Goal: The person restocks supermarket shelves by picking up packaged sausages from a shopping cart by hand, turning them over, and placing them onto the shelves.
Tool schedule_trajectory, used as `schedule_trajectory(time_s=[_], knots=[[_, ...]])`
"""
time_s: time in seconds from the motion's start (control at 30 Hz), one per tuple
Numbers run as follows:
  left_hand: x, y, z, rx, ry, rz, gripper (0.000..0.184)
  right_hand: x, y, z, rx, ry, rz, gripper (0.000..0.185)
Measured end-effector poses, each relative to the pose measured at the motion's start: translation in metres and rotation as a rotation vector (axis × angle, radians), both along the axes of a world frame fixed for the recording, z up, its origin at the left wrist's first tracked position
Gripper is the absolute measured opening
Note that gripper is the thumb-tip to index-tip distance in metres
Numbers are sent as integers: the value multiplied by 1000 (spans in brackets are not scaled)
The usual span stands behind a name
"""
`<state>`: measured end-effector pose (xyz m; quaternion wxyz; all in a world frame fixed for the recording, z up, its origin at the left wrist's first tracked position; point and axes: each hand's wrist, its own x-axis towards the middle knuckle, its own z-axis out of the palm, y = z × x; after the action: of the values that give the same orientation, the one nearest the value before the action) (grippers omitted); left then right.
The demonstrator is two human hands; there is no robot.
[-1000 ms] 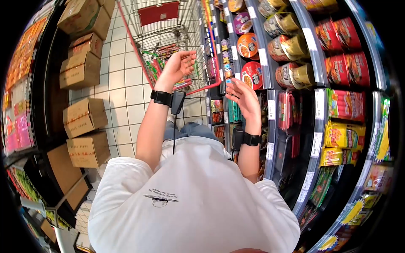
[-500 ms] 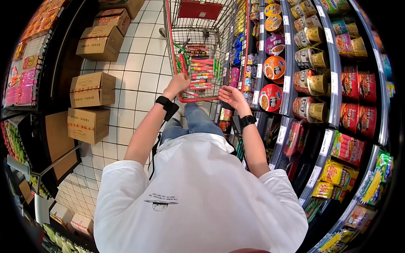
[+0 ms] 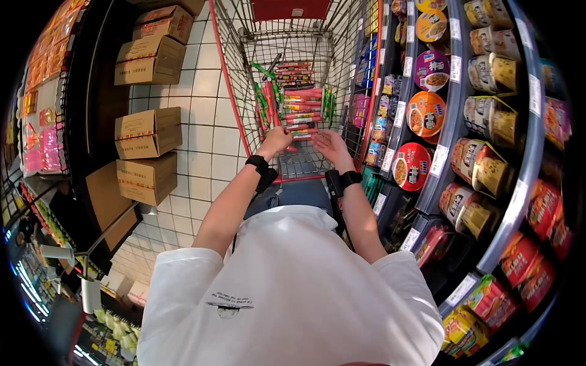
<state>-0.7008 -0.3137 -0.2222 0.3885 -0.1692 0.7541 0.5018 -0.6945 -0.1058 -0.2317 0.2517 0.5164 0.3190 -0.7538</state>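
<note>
Head view: a wire shopping cart point(image 3: 229, 76) with a red rim stands directly ahead; slim stick-shaped packets lie on its bottom in several groups. The middle row of pink-and-red packets point(image 3: 303, 115) lies crosswise, long axes running left to right, stacked one behind another from near to far; the nearest crosswise packet point(image 3: 303, 131) points the same way, one end to the left and one to the right, between the two hands. The left hand point(image 3: 276, 140) has its fingers curled in, fingertips at that packet's left end; whether it grips the packet I cannot tell. The right hand point(image 3: 330, 146) is open, palm turned upward, its fingertips just beside the packet's right end.

Left of the row, red and green packets point(image 3: 264, 102) run near to far; on its right, green packets point(image 3: 328, 105) also stand lengthwise, near to far; beyond, a darker red group point(image 3: 293, 71) lies crosswise.

Both wrists wear black bands point(image 3: 256, 161); on the right, shelves hold instant noodle cups with purple point(image 3: 431, 70), orange and red lids; on the left, cardboard boxes point(image 3: 148, 132) line the tiled floor point(image 3: 200, 111).
</note>
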Motion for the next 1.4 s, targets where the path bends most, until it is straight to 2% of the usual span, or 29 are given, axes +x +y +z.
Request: schedule_trajectory(time_s=[0.13, 0.2, 0.27, 0.33, 0.4, 0.47, 0.53, 0.6, 0.67, 0.73, 0.83, 0.9, 0.93, 1.03, 1.1, 1.2, 1.33, 1.4], knots=[[-47, 16, -34, -18, -57, -49, 30, -23, 9, -42, -72, -91, -215, 38], [-72, 30, -53, -80, -49, -162, 31, -30, 13, -64, -72, -132, -271, 45], [-101, 53, -60, -36, -16, -148, 32, -37, 13, -77, -89, -63, -372, 53], [-124, 75, -91, 74, 33, -30, 35, -48, 10, -81, -79, -102, -408, 56], [-143, 93, -108, 152, 135, -42, 39, -64, 13, -87, -59, -126, -435, 59], [-169, 106, -104, 92, 120, -63, 43, -73, 18, -101, -46, -155, -473, 63], [-177, 115, -119, 124, 89, -26, 49, -79, 22, -112, -55, -156, -481, 68], [-184, 121, -140, 134, 12, -105, 55, -84, 24, -124, -24, -217, -502, 71], [-183, 127, -163, 149, 72, -117, 60, -83, 23, -132, -33, -177, -462, 34], [-177, 134, -177, 103, 275, -74, 62, -84, 20, -135, -9, -159, -456, 31], [-179, 141, -193, 118, 213, -85, 61, -84, 17, -145, 3, -162, -465, 30], [-182, 143, -199, 121, 181, -111, 60, -85, 14, -147, 19, -192, -500, 56], [-184, 143, -201, 103, 134, -171, 57, -86, 12, -146, 24, -198, -502, 56], [-181, 143, -206, 90, 97, -215, 51, -81, 12, -151, 44, -228, -487, 49], [-179, 142, -200, 57, 133, -185, 42, -69, 17, -165, -88, -77, -508, 33], [-163, 132, -208, 19, 271, -176, 39, -75, 15, -159, -14, -216, -512, 30], [-153, 117, -195, -15, 28, -169, 30, -76, 6, -157, 69, -257, -421, 31], [-144, 112, -196, -61, 104, -86, 26, -74, 3, -157, 48, -293, -442, 30]])
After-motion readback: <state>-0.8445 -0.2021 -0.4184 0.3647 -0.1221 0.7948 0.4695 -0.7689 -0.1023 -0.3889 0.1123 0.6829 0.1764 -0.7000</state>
